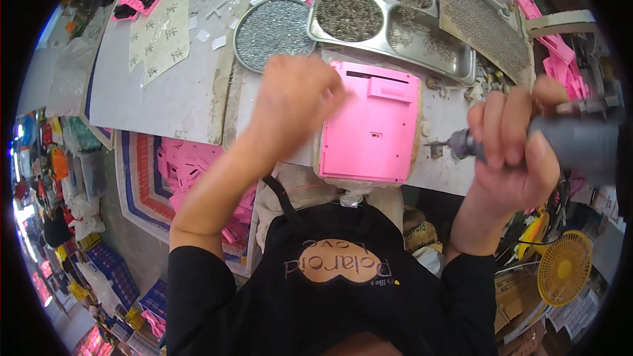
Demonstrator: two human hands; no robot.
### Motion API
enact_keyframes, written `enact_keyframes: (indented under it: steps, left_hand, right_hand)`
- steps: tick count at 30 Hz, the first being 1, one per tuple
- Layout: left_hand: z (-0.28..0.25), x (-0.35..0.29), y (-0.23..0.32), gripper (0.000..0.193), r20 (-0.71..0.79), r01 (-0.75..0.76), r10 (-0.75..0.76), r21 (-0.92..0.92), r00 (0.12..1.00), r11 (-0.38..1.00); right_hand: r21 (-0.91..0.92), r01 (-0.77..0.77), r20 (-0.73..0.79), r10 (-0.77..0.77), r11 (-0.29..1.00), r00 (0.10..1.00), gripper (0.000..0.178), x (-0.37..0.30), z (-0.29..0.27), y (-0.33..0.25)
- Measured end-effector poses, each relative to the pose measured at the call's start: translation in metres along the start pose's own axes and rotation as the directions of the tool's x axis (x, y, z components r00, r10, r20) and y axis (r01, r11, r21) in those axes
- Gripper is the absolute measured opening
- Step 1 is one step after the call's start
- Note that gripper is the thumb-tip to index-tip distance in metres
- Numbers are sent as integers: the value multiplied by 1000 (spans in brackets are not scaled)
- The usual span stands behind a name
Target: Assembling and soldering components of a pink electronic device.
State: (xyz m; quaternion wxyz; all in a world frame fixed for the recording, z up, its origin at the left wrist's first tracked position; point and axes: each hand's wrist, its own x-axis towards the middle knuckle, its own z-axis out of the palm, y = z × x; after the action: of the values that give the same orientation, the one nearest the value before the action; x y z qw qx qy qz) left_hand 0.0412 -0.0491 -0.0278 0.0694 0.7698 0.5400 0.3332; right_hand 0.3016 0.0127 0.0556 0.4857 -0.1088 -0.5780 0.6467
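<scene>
A pink plastic housing (370,128) lies flat on the bench in front of me, with a dark slot along its far edge. Above its far left corner is my left hand (297,95), fingers curled together and slightly blurred; anything in them is too small to make out. My right hand (517,138) grips a grey power screwdriver (573,145) to the right of the housing. Its bit points left, apart from the pink plastic. Just beyond my left hand sits a round tray (273,29) filled with small silvery metal pieces.
A steel compartment tray (379,0) of small metal parts stands at the far side, beside a board (484,23) covered in tiny pieces. A crate (148,178) of pink parts is below left. A yellow fan (564,267) stands at lower right. Pink pieces lie far left.
</scene>
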Motion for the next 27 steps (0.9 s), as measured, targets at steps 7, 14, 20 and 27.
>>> enact_keyframes:
  steps: [7, 14, 20, 27]
  left_hand:
    - [7, -8, 70, 22, -25, -74, 69, -366, 997, 928]
    - [6, -10, 65, 18, 8, 0, 3, -404, 1000, 915]
    - [4, -4, 59, 18, 17, -62, 69, -256, 997, 965]
    - [-3, 15, -32, 26, -37, 139, -142, -72, 989, 988]
  right_hand:
    - [2, -14, 83, 14, 1000, 996, 32, -10, 29, -22]
    - [30, -4, 89, 2, 1000, 996, 30, -6, 33, -8]
    - [2, 56, 52, -56, 998, 997, 30, -2, 41, 4]
    - [-16, 74, -6, -74, 997, 997, 31, -3, 28, 11]
